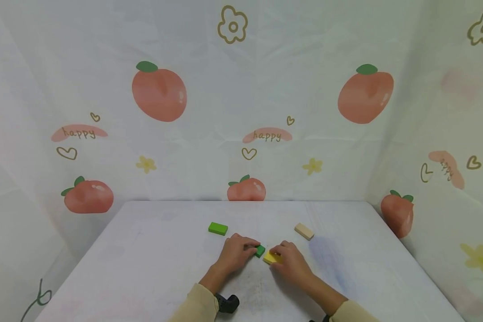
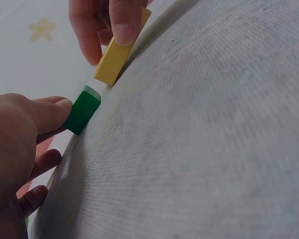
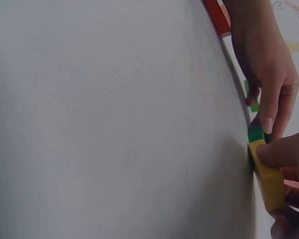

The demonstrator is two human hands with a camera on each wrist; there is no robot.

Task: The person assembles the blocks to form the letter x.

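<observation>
My left hand [image 1: 236,254] pinches a small dark green block [image 1: 260,251] between thumb and fingers at the middle of the white table. In the left wrist view the green block [image 2: 83,110] stands tilted in that camera's angle, its near end free of the fingers. Just to the right, my right hand [image 1: 290,260] grips a longer yellow block [image 1: 271,258], with the thumb on its near side in the right wrist view. The facing ends of the yellow block [image 2: 112,64] and the green one lie close together, a narrow gap showing between them.
Beyond the left hand lies a light green block [image 1: 218,228]. A pale wooden block [image 1: 304,231] rests farther back on the right. The right wrist view also catches a red block [image 3: 217,18] near the left forearm. A printed cloth [image 1: 265,89] hangs behind the table.
</observation>
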